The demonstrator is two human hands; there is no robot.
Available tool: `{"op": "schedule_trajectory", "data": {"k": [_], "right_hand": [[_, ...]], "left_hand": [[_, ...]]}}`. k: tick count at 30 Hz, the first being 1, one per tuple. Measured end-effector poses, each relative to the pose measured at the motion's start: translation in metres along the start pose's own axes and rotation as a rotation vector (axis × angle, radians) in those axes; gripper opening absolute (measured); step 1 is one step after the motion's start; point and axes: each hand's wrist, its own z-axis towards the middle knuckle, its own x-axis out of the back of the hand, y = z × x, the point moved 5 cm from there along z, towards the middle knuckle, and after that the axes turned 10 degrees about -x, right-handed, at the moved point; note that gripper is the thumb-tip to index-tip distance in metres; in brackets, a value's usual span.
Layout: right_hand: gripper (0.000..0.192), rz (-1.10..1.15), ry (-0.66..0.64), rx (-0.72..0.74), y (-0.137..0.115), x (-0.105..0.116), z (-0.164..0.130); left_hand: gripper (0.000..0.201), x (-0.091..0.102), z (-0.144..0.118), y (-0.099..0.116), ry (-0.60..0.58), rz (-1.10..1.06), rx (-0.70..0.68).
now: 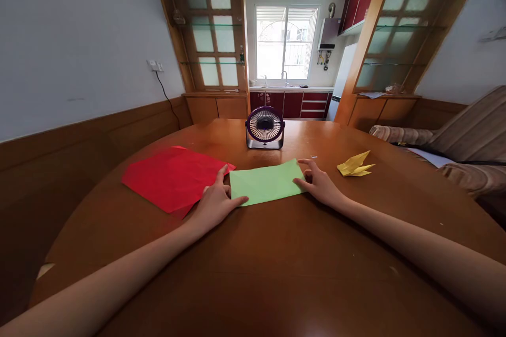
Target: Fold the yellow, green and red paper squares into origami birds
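A light green sheet of paper (266,181), folded into a long rectangle, lies on the table in front of me. At its left end is my left hand (215,199), the thumb over the lower left corner and the index finger stretched along the side. My right hand (318,183) has the right end between thumb and index finger. Left of the green paper, partly behind my left hand, lies red paper (166,176) with pointed corners. A folded yellow paper crane (356,165) rests to the right, apart from my right hand.
A small purple desk fan (264,127) stands on the brown wooden table (261,268), just beyond the green paper. A striped chair (474,131) is by the table's right side. Farther back are glass-shelved cabinets (213,26) and a kitchen with a window (286,42).
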Motion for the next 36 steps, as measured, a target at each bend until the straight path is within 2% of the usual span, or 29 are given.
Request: {"op": "schedule_trajectory", "data": {"k": [3, 4, 9, 12, 14, 18, 20, 23, 27, 31, 36], "right_hand": [[0.059, -0.049, 0.002, 0.042, -0.001, -0.003, 0.0], [0.058, -0.068, -0.004, 0.054, -0.001, -0.004, -0.001], [0.043, -0.233, 0.033, 0.129, -0.002, -0.007, -0.005], [0.032, -0.345, 0.098, 0.201, -0.006, -0.006, -0.006], [0.028, -0.411, 0.139, 0.248, -0.01, -0.005, -0.007], [0.019, -0.482, 0.15, 0.319, -0.021, -0.005, -0.01], [0.018, -0.464, 0.122, 0.353, -0.026, -0.008, -0.014], [0.027, -0.38, 0.047, 0.36, -0.03, -0.018, -0.018], [0.058, -0.357, -0.125, 0.286, -0.021, -0.035, -0.014], [0.07, -0.44, -0.267, 0.282, -0.009, -0.044, -0.009], [0.081, -0.453, -0.285, 0.234, -0.004, -0.045, -0.009]], "left_hand": [[0.081, 0.004, -0.001, 0.003, 0.004, 0.158, 0.109], [0.079, 0.005, -0.001, 0.006, 0.018, 0.224, 0.103], [0.053, 0.001, 0.001, 0.033, 0.069, 0.474, -0.177], [0.046, -0.018, 0.008, 0.05, -0.003, 0.522, -0.31], [0.046, -0.037, 0.017, 0.059, -0.12, 0.514, -0.34], [0.05, -0.071, 0.035, 0.064, -0.301, 0.46, -0.261], [0.054, -0.082, 0.041, 0.061, -0.344, 0.437, -0.224], [0.057, -0.091, 0.044, 0.056, -0.348, 0.421, -0.234], [0.061, -0.092, 0.044, 0.049, -0.389, 0.417, -0.225], [0.064, -0.081, 0.042, 0.04, -0.427, 0.424, -0.185], [0.066, -0.063, 0.034, 0.016, -0.375, 0.419, -0.153]]}}
